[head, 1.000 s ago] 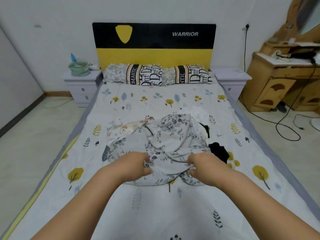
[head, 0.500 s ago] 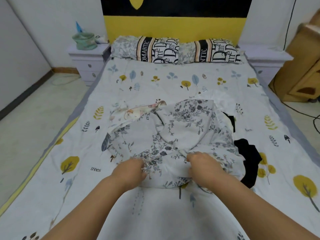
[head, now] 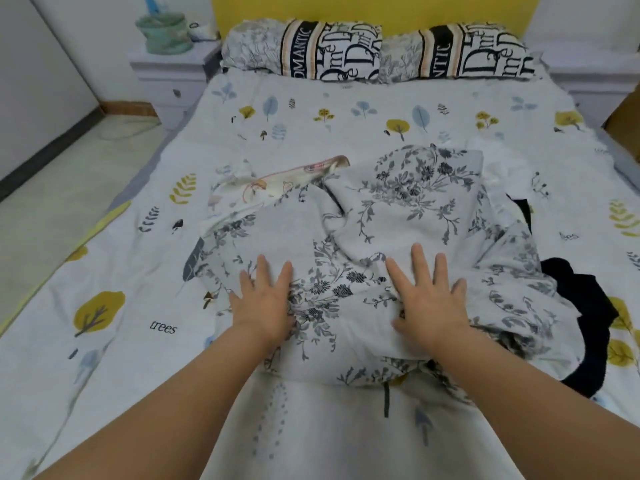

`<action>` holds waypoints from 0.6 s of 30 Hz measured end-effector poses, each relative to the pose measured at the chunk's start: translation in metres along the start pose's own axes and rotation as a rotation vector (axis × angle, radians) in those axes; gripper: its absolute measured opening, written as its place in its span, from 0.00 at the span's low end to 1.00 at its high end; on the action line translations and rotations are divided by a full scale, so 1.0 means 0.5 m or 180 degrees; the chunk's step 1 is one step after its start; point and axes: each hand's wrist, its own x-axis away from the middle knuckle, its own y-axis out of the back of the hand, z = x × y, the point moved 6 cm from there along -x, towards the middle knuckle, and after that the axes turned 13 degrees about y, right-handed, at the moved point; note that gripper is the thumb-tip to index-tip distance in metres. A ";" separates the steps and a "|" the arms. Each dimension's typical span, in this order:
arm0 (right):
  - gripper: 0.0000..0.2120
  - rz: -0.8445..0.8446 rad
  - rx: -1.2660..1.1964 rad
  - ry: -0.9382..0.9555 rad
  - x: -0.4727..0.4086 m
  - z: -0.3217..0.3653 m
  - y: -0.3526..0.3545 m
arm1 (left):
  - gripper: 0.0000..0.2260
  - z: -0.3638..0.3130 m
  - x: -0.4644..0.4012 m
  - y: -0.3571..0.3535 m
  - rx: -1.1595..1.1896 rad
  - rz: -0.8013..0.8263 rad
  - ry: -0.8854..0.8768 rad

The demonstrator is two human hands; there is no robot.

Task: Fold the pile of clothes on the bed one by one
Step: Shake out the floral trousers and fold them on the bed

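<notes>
A heap of clothes lies in the middle of the bed (head: 104, 358). On top is a crumpled grey garment with a dark floral print (head: 398, 216). My left hand (head: 265, 299) and my right hand (head: 427, 294) both lie flat on its near part, palms down and fingers spread, holding nothing. A cream garment with pink trim (head: 277, 185) pokes out at the heap's far left. A black garment (head: 585, 327) shows at the heap's right, and a white one (head: 498, 168) at the far right. The rest of the heap is hidden under the floral cloth.
Two pillows (head: 332, 50) lie along the yellow headboard (head: 363, 8). A white nightstand (head: 173, 74) with a green basket (head: 164, 32) stands at the left; a wooden cabinet (head: 623, 109) is at the right edge. Floor shows to the left of the bed.
Both hands have let go of the bunched floral cloth and now rest flat on it with fingers spread. The camera has moved closer and tilted down.
</notes>
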 end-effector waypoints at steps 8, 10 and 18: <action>0.18 -0.0608 0.0416 0.0254 -0.004 -0.015 -0.047 | 0.15 -0.036 -0.052 -0.057 0.0347 -0.0238 -0.0134; 0.16 -0.0717 0.0350 0.0247 0.003 -0.013 -0.043 | 0.13 -0.039 -0.038 -0.049 0.0437 -0.0505 -0.0279; 0.15 -0.0903 -0.0171 0.0132 0.118 0.003 0.010 | 0.08 0.006 0.106 0.063 0.1066 -0.1226 -0.0793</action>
